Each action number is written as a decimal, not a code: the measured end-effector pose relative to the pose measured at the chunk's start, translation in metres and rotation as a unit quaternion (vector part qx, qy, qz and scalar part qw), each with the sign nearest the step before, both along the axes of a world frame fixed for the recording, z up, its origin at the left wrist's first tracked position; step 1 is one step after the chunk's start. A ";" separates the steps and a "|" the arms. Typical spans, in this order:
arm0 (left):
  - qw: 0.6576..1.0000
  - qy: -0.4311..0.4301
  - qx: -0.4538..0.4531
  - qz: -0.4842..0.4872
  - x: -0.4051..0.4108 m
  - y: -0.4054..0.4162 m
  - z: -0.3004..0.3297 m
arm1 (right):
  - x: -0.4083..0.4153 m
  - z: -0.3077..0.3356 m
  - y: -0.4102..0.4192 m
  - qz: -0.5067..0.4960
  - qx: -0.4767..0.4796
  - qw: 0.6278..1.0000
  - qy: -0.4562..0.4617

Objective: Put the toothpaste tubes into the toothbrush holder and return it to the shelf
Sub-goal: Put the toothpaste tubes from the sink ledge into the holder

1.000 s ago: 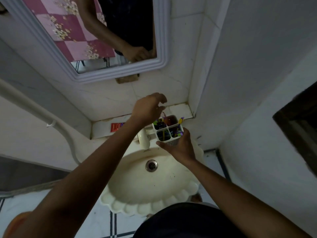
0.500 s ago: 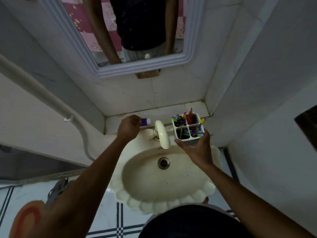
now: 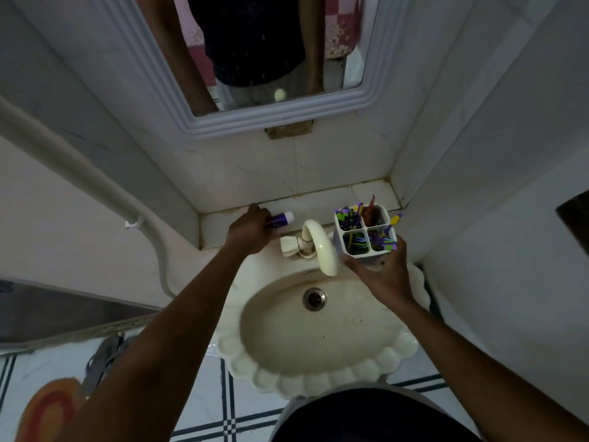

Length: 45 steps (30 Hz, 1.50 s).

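A white four-compartment toothbrush holder [image 3: 366,247] full of colourful brushes and a red tube sits upright in my right hand [image 3: 384,275], held above the right rim of the sink. My left hand [image 3: 251,232] is closed around a purple toothpaste tube [image 3: 282,219] with a white cap, which lies on the left part of the tiled shelf [image 3: 334,194]. Only the cap end of the tube shows past my fingers.
A cream scalloped sink [image 3: 318,362] lies below, with a curved faucet [image 3: 320,245] between my hands. A framed mirror [image 3: 277,119] hangs above the shelf. A white pipe [image 3: 95,183] runs down the left wall. Walls close in on both sides.
My left hand left the holder, went to the shelf's left part and closed on the purple tube. My right hand kept the holder; the view shifted.
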<state>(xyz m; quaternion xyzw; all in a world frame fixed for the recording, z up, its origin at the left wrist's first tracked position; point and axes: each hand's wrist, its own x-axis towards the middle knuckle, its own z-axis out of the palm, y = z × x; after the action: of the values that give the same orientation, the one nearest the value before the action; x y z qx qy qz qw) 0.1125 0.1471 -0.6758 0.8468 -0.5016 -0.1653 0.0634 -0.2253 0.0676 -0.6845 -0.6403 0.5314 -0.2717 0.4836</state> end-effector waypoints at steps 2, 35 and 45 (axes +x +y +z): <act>0.994 0.086 -0.039 0.056 -0.007 0.005 0.018 | 0.000 -0.001 -0.001 0.001 0.004 1.000 0.003; 0.971 0.091 -0.217 -0.047 -0.157 -0.014 0.141 | -0.004 0.015 -0.005 0.027 -0.013 1.000 -0.005; 0.957 0.080 -0.277 0.047 -0.146 0.012 0.140 | 0.002 0.043 -0.009 -0.037 -0.063 0.997 -0.038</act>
<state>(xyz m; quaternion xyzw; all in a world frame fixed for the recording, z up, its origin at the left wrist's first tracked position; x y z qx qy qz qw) -0.0334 0.1593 -0.5357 0.8030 -0.4804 -0.0837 0.3426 -0.2230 0.0590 -0.6417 -0.6387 0.5176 -0.3463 0.4519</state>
